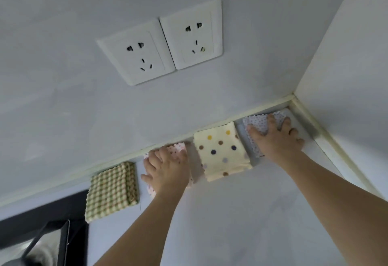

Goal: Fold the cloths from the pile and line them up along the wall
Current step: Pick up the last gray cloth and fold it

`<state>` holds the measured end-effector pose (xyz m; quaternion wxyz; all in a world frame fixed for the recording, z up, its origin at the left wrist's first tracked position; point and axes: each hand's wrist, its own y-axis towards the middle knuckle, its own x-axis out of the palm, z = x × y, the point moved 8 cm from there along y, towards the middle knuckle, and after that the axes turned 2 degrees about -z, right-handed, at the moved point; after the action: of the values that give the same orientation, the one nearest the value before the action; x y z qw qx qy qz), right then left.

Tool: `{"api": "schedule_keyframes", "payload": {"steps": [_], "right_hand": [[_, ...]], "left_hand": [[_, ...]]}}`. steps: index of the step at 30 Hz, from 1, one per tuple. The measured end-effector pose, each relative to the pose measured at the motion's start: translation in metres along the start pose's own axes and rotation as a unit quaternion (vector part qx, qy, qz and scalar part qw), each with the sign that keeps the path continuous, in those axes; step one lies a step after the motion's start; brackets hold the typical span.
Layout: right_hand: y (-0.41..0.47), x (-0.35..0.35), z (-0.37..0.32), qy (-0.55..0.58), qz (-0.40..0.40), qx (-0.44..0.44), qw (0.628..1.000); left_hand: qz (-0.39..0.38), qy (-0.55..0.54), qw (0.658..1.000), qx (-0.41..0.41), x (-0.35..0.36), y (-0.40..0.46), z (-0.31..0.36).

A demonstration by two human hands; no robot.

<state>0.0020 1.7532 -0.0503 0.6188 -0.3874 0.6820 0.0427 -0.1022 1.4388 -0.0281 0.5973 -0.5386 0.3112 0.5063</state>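
Several folded cloths lie in a row on the white counter (231, 213) along the wall. From the left: a green checked cloth (112, 190), a pink dotted cloth (178, 149), a cream cloth with big coloured dots (221, 150), and a pale purple dotted cloth (259, 123) in the corner. My left hand (168, 170) lies flat on the pink cloth, fingers spread, covering most of it. My right hand (277, 137) presses flat on the purple cloth, fingers apart. No pile of unfolded cloths is in view.
Two white wall sockets (159, 43) sit on the wall above the row. A side wall (346, 76) closes the corner on the right. A black-edged opening with a dark frame (52, 223) lies at the counter's left end.
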Motion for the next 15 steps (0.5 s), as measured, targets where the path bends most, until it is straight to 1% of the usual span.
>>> {"api": "schedule_keyframes", "payload": {"steps": [2,4,7,15], "right_hand": [[-0.004,0.001,-0.006,0.017,-0.010,0.004,1.000],[-0.008,0.003,-0.011,0.032,-0.020,0.003,0.999],[-0.014,0.009,-0.018,0.026,-0.028,-0.009,0.999],[-0.026,0.024,-0.034,-0.009,-0.037,-0.022,0.999]], "left_hand": [[-0.033,0.005,0.997,-0.066,0.005,0.004,-0.020],[-0.045,-0.026,0.994,-0.091,0.010,0.004,-0.028],[-0.046,-0.071,0.993,-0.087,0.015,0.002,-0.025],[-0.046,-0.085,0.993,-0.066,0.021,0.004,-0.015]]}}
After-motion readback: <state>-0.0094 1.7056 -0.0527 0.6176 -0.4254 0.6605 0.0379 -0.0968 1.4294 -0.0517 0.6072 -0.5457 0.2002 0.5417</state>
